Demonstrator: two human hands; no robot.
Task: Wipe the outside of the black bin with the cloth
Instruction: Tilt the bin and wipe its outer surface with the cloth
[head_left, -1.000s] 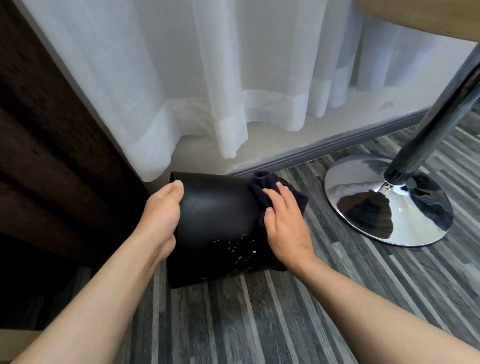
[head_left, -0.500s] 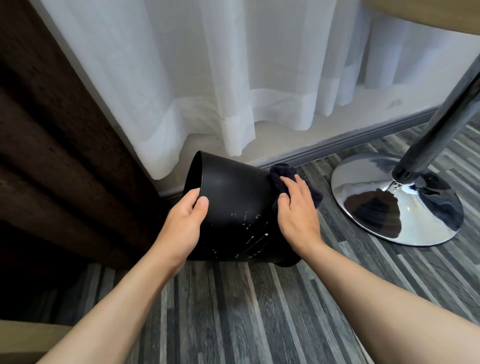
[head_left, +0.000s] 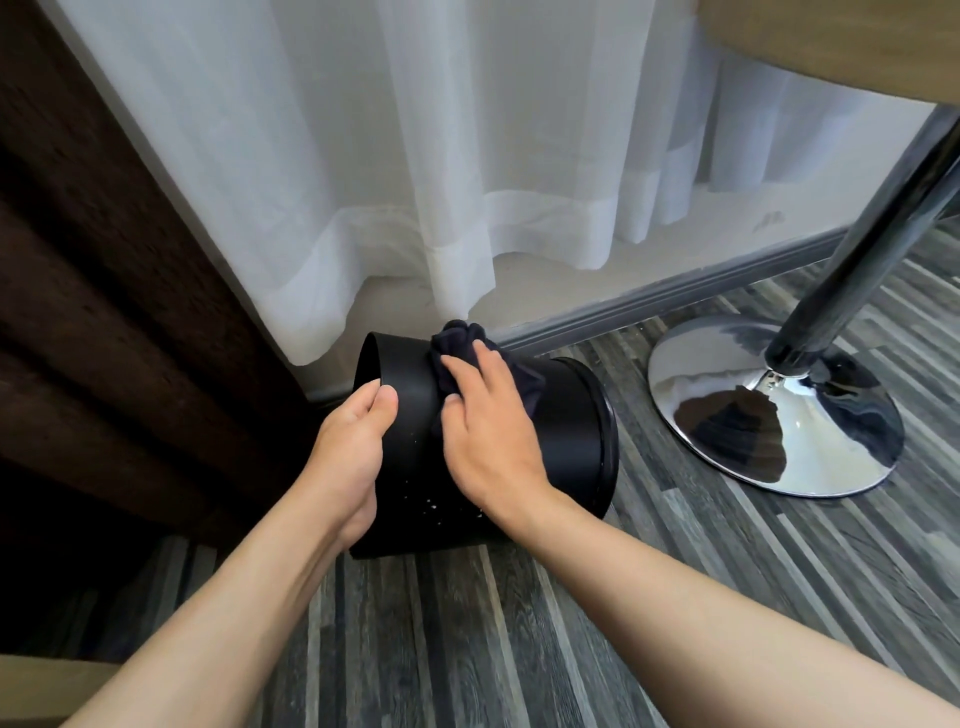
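Since a moment ago my right hand (head_left: 488, 431) slid the cloth (head_left: 462, 345) toward the rim of the black bin (head_left: 571, 431), tipped on the floor (head_left: 467, 623) near the wall; my left hand (head_left: 348, 452) grips that rim. Pressing harder could roll it away.

Sheer white curtain (head_left: 467, 156) hanging to a pale ledge, grey skirting board (head_left: 675, 301) beneath. Dark brown drape (head_left: 93, 291) at left. Round chrome pedestal base (head_left: 769, 415) on grey wood-grain plank floor (head_left: 519, 623), slanted dark metal pole (head_left: 857, 260) rising to a light wooden tabletop (head_left: 831, 41).
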